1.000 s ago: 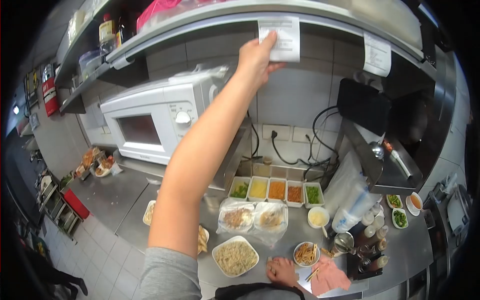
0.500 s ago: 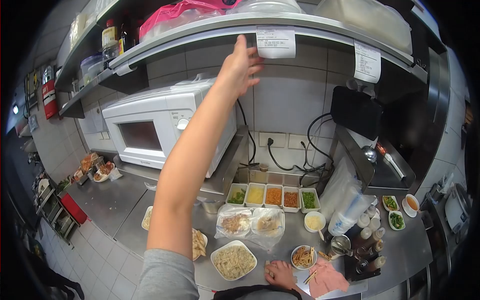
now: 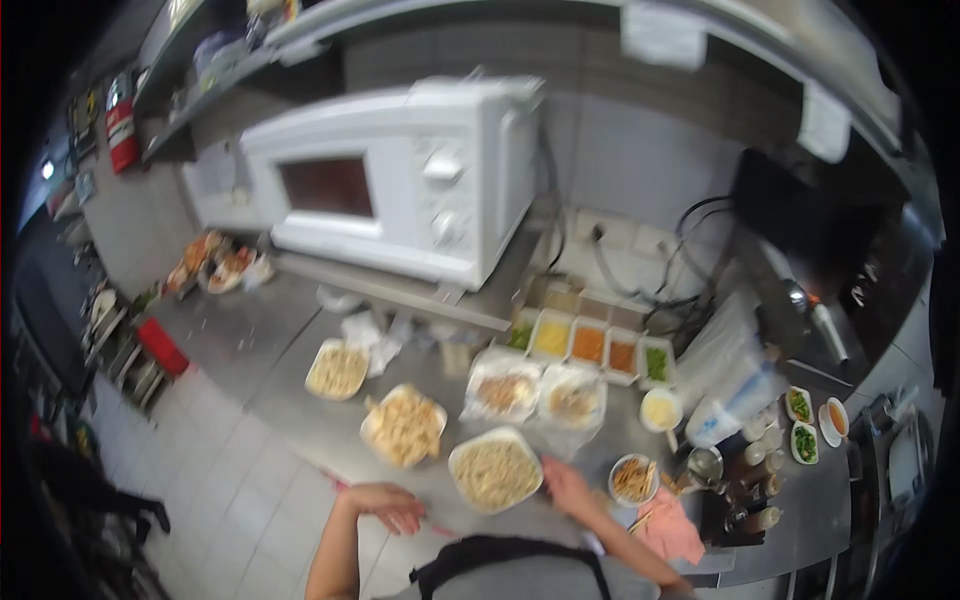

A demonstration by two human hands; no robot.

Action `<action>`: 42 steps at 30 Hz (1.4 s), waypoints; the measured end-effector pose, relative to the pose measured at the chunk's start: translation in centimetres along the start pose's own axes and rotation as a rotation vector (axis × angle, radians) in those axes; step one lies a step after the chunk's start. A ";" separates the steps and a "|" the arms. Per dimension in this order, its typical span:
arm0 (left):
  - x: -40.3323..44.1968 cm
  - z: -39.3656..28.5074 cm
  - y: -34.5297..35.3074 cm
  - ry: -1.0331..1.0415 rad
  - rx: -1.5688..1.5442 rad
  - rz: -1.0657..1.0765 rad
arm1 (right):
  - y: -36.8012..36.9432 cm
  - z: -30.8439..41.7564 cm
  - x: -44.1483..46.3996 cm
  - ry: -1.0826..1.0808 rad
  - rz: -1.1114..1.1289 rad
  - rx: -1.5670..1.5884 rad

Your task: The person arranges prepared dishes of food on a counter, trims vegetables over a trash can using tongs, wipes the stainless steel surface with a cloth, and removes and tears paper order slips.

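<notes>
A square white bowl of rice-like food (image 3: 496,472) sits near the counter's front edge. At its right rim is my right hand (image 3: 568,488), fingers toward the bowl; blur hides whether they grip it. My left hand (image 3: 392,508) hovers at the front edge, left of that bowl, fingers loosely apart and holding nothing. Behind it stands a bowl of pale golden pieces (image 3: 404,427). Farther back left is a smaller white bowl of pale food (image 3: 337,370). Two plastic-wrapped food portions (image 3: 507,393) lie behind the rice-like food.
A white microwave (image 3: 400,180) stands on a raised shelf at the back. Topping containers (image 3: 588,346) line the wall. Right are a bowl of brown strips (image 3: 634,480), a pink cloth (image 3: 668,525) and several sauce bottles (image 3: 765,490). Paper slips (image 3: 664,35) hang from the overhead shelf.
My left arm has come down from the hanging slip to the counter's front edge. My right hand has moved from the counter to the bowl's right rim. The view has tilted down and left.
</notes>
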State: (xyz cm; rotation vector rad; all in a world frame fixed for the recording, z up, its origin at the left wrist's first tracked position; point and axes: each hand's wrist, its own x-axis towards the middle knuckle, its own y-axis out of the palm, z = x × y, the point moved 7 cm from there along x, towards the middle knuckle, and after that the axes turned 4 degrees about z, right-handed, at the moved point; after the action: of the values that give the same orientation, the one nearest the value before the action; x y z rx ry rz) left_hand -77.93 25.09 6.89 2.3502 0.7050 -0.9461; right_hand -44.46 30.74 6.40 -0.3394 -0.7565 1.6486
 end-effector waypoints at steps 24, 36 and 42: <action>3.2 1.4 -10.5 0.794 -0.703 -0.530 | 5.9 2.3 -7.0 0.615 0.151 1.121; -0.9 -7.5 0.4 0.704 -0.449 -0.364 | -19.0 5.6 -23.4 0.472 -0.775 1.145; 3.7 -14.9 11.5 0.712 -0.287 -0.085 | -31.9 1.1 -37.2 0.438 -1.274 0.837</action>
State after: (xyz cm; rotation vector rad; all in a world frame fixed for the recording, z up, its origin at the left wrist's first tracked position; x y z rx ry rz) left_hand -61.44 26.84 16.46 2.3829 1.1232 0.0103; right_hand -12.25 -3.26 20.83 0.3475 0.1493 0.5053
